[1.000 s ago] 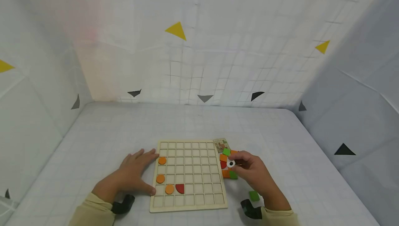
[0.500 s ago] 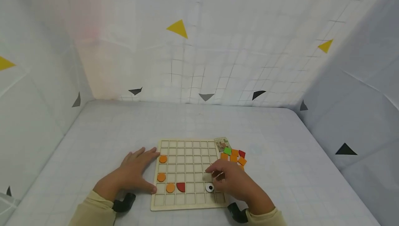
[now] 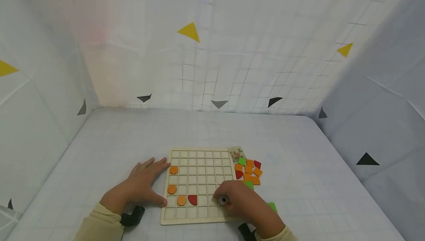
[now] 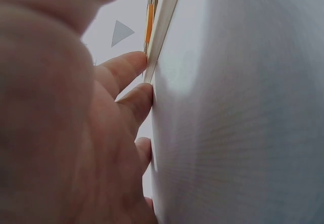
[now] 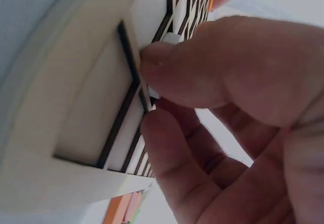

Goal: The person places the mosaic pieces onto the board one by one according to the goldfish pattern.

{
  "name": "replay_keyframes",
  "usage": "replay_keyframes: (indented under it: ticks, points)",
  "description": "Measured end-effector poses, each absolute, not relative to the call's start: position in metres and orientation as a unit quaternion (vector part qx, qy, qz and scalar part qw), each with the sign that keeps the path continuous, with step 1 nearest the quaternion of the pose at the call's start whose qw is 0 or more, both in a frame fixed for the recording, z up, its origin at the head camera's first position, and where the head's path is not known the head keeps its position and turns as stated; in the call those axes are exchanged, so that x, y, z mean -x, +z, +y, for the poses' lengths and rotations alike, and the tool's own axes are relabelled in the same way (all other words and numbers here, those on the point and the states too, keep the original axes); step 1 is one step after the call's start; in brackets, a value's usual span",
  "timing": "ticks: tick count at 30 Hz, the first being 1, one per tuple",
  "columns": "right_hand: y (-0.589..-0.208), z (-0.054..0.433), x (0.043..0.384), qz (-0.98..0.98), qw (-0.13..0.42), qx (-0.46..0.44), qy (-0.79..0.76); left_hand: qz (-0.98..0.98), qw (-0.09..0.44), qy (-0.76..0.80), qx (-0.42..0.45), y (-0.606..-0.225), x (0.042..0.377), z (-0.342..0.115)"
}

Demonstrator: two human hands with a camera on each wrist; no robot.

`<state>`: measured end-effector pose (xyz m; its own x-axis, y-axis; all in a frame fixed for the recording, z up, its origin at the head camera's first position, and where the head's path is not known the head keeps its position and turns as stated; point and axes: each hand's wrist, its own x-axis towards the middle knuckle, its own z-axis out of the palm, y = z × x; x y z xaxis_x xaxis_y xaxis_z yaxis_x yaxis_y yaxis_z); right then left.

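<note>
A wooden grid board [image 3: 201, 179] lies on the table. My right hand [image 3: 244, 203] is over its lower right part, thumb and fingers pinching a white disc [image 3: 223, 199] with a black dot, which sits at a cell there. In the right wrist view the thumb covers most of the white disc [image 5: 172, 38]. My left hand [image 3: 137, 187] is spread along the board's left edge, fingertips and thumb touching it. On the board are orange discs [image 3: 181, 200] near the left side and a red quarter-round piece [image 3: 192, 199].
Right of the board lies a loose group of orange squares [image 3: 248, 169], green squares [image 3: 242, 161] and red pieces [image 3: 257, 164]. A small patterned card [image 3: 236, 153] touches the board's upper right corner. Another green square [image 3: 272, 207] lies beside the right forearm.
My right hand has carried the white disc from the loose pieces left onto the board. Its fingers, apart from the disc half a second ago, have closed around it. The left hand stays put.
</note>
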<state>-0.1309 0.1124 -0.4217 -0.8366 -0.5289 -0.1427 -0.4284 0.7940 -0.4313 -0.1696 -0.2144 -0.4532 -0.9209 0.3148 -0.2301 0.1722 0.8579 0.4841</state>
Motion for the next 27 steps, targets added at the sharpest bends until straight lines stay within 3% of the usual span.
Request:
replay_keyframes:
  ticks: [8,16,21,27]
  points:
    - [-0.417,0.109,0.130,0.936,0.133,0.258,-0.197,0.953,0.151,0.230,-0.128,-0.452,0.169,-0.214]
    - [-0.419,0.085,0.134,0.950,0.048,0.245,-0.189,0.953,0.153,0.235,-0.117,-0.451,0.166,-0.216]
    - [-0.424,0.064,0.142,0.947,0.096,0.228,-0.204,0.949,0.155,0.249,-0.117,-0.454,0.164,-0.216]
    - [-0.416,0.079,0.149,0.937,0.126,0.206,-0.251,0.952,0.151,0.241,-0.117,-0.449,0.166,-0.212]
